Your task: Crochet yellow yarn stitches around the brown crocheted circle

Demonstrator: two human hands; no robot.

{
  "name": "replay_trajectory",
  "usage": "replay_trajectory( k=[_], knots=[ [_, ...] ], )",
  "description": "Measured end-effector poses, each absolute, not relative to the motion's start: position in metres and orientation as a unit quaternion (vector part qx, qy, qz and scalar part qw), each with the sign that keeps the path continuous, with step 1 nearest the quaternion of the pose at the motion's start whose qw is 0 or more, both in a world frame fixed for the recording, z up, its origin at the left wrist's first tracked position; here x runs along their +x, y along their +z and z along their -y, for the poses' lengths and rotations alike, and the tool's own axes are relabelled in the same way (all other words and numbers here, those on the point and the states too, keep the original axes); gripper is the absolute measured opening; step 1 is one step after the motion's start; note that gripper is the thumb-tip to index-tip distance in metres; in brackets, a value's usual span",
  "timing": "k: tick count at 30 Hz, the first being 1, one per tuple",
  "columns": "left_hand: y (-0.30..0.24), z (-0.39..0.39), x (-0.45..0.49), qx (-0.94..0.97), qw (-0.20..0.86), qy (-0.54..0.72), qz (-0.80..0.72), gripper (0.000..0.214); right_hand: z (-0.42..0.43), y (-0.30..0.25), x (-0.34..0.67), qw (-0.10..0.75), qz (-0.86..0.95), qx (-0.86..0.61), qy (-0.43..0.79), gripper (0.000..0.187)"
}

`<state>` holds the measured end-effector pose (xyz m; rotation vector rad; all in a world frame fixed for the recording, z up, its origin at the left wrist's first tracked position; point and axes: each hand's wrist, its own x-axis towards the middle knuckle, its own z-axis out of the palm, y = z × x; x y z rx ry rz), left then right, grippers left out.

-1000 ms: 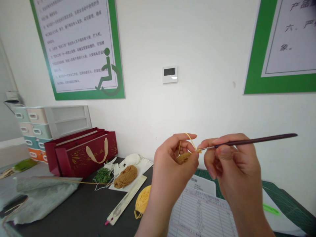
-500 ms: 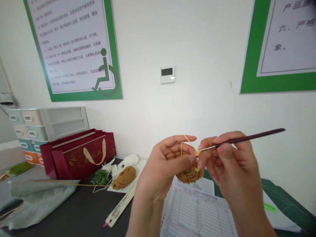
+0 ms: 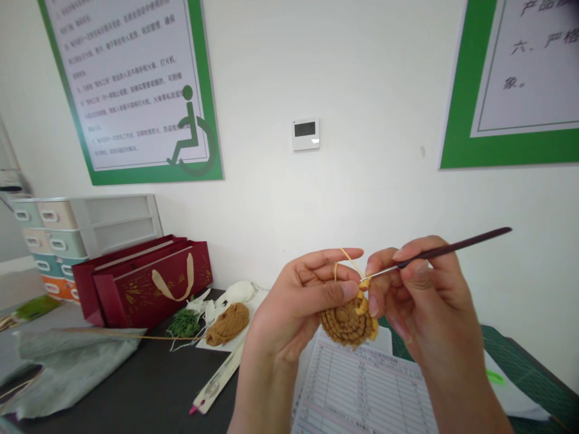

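Note:
Between thumb and fingers, my left hand (image 3: pixel 312 295) pinches the upper edge of a round crochet piece (image 3: pixel 347 325), brown in the middle with yellow at its right edge. A strand of yellow yarn (image 3: pixel 350 260) runs over the raised left index finger to the work. My right hand (image 3: pixel 429 289) is closed around a crochet hook (image 3: pixel 456 246) with a dark handle and a thin metal shaft. The hook's tip sits at the yellow loops on top of the piece, and my right fingers touch its right edge.
Left on the dark table (image 3: pixel 158 386) are a brown yarn ball (image 3: pixel 228 324), green yarn (image 3: pixel 184 323), a long pale strip (image 3: pixel 219 380), a grey cloth (image 3: pixel 76 367) and dark red gift bags (image 3: pixel 154 283). Printed sheets (image 3: pixel 362 386) lie beneath my hands, by a green cutting mat (image 3: pixel 520 361).
The crochet piece has tipped so its round face shows toward me. My right hand and the hook have shifted slightly left, with the handle end moving left and up.

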<state>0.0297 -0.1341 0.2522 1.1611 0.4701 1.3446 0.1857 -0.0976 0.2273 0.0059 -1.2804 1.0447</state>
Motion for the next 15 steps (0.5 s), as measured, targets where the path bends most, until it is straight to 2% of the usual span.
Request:
replay_trajectory(
  k=[15],
  knots=[
    [0.2553, 0.1372, 0.0294, 0.494, 0.616, 0.579, -0.206, 0.040, 0.0970, 0.2300, 0.1897, 0.670, 0.585, 0.012, 0.456, 0.005]
  ],
)
